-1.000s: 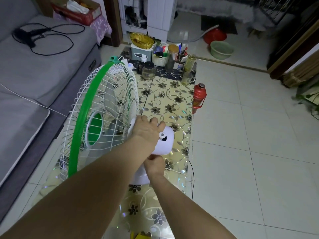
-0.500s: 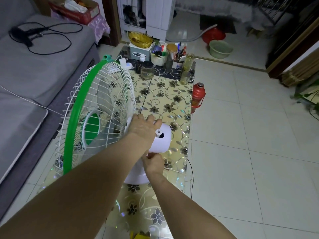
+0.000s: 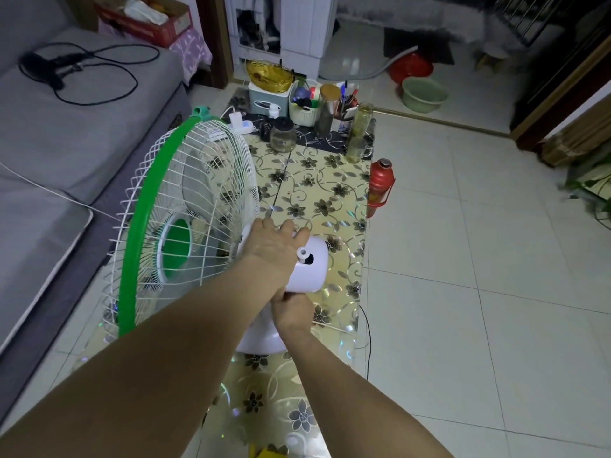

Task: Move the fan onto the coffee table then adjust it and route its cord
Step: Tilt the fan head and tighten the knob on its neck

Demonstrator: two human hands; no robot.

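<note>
Far out to the left of both hands, a grey sofa [image 3: 66,133] runs along the edge of the view, with a black cable [image 3: 99,74] looped on its far cushion. Closer in, just left of the left hand, stands the fan [image 3: 185,226]: a white wire cage with a green rim, facing the sofa, upright on the table [image 3: 330,193], whose top has a gold and black flower pattern. The left hand [image 3: 274,246] lies palm down over the top of the fan's white motor housing [image 3: 309,266], fingers curled over its far side, so it is closed around the housing. A small white knob [image 3: 301,253] sticks up from the housing just right of that hand. Directly beneath the left hand, the right hand [image 3: 292,310] is wrapped around the fan's neck under the housing; its fingers are hidden, so how tightly it grips cannot be told. The round white base [image 3: 261,338] sits on the table just left of the right wrist. Right of the right hand, a thin black cord [image 3: 367,335] drops past the table edge toward the tiled floor [image 3: 463,292]. Beyond the hands, jars and a basket crowd the far end of the table, and a red flask [image 3: 380,186] stands on the floor beside the table's right edge.
</note>
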